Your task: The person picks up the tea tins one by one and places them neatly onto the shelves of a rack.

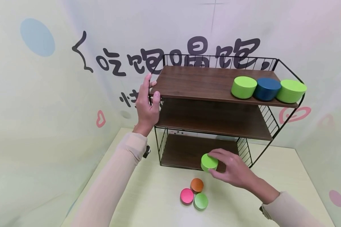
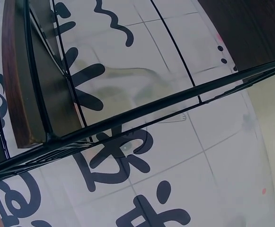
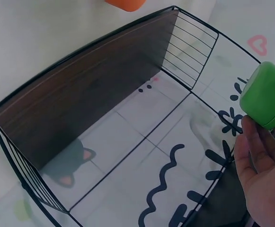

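My left hand (image 1: 148, 108) grips the front left corner of a three-tier rack (image 1: 196, 82) with dark wood boards and a black wire frame, its thumb on the front of the top board. With the thumb and fingers of my right hand (image 1: 234, 168) I pinch a round bright green tin (image 1: 208, 162) by its sides, in front of the bottom board (image 1: 182, 149). The right wrist view shows that green tin (image 3: 265, 94) at the right, above the fingers. Only a sliver of the left hand appears in the left wrist view.
On the top board's right end stand a green tin (image 1: 243, 88), a blue tin (image 1: 268, 90) and another green tin (image 1: 291, 92) in a row. An orange tin (image 1: 197, 185), a pink tin (image 1: 187, 196) and a green tin (image 1: 200, 201) cluster on the pale table (image 1: 147, 195).
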{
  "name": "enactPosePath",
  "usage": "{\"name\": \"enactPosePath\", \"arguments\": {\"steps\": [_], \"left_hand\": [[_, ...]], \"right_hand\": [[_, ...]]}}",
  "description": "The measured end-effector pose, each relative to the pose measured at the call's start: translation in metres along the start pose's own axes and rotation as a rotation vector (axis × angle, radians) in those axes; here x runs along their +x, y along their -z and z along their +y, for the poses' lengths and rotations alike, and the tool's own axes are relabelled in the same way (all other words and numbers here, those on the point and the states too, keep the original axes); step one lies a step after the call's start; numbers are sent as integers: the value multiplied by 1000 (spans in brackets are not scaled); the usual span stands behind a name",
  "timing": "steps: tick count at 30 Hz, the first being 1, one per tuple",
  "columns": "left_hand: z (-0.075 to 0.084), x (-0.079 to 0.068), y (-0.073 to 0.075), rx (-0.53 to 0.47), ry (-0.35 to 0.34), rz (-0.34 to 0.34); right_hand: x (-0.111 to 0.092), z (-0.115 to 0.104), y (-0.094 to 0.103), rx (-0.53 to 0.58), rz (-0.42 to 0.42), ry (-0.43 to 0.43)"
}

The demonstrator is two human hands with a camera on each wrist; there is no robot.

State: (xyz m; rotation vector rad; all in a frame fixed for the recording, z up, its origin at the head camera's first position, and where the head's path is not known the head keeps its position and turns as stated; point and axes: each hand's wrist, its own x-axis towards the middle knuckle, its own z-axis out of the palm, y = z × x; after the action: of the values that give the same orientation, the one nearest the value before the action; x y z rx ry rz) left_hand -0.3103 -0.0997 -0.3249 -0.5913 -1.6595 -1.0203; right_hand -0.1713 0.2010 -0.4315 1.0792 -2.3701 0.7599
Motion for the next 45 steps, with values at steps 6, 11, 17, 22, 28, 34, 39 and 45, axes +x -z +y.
{"name": "enactPosePath", "arguments": {"steps": [6,11,17,22,28,34,39,45], "left_hand": [[-1,0,0,3,-2,3],[0,0,0,-11,-10,2],[1,1,1,-14,-12,3],[-2,0,2,-1,-15,2],[-2,0,1,5,-12,-3],[-1,0,0,2,-6,-1],[-1,0,-1,-2,-7,-3],[0,1,0,2,-1,-4]], "right_hand": [[8,-5,9,5,-14,0],[14,-7,17,9,8,40],[25,-10,29,9,13,64],[35,-12,42,3,29,77],[46,-13,58,-4,45,76],[57,-15,72,-24,50,96],[66,-18,84,-24,76,127],[82,-26,97,-38,96,153]]}}
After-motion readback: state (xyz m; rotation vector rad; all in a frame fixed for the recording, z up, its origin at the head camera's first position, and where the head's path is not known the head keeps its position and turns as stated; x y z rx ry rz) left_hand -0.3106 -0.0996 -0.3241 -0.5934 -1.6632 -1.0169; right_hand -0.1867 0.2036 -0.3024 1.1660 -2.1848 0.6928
